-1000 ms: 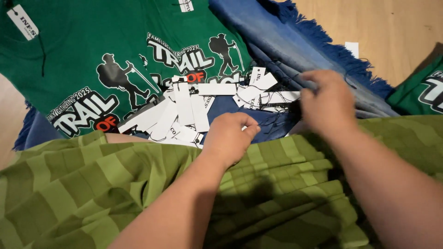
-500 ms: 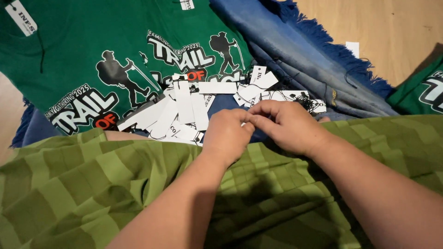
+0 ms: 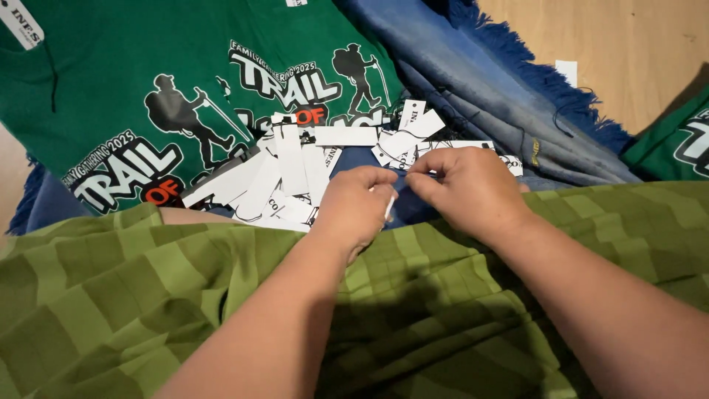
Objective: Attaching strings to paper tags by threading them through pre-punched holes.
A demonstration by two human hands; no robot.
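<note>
My left hand (image 3: 356,208) is curled, pinching a small white paper tag (image 3: 389,207) at the top edge of a green striped cloth (image 3: 185,295) across my lap. My right hand (image 3: 465,188) sits right beside it, fingertips meeting the left hand's over the same spot. Just beyond both hands lies a heap of white paper tags (image 3: 295,174) on dark blue fabric.
A dark green printed T-shirt (image 3: 133,96) is spread at the upper left, with a white tag (image 3: 21,24) at its collar. A blue fringed cloth (image 3: 487,96) lies on the wooden floor (image 3: 628,44) at the upper right. Another green shirt (image 3: 676,144) pokes in at the right edge.
My right hand has come in from the right and now meets my left hand at the tag. The left hand has barely shifted.
</note>
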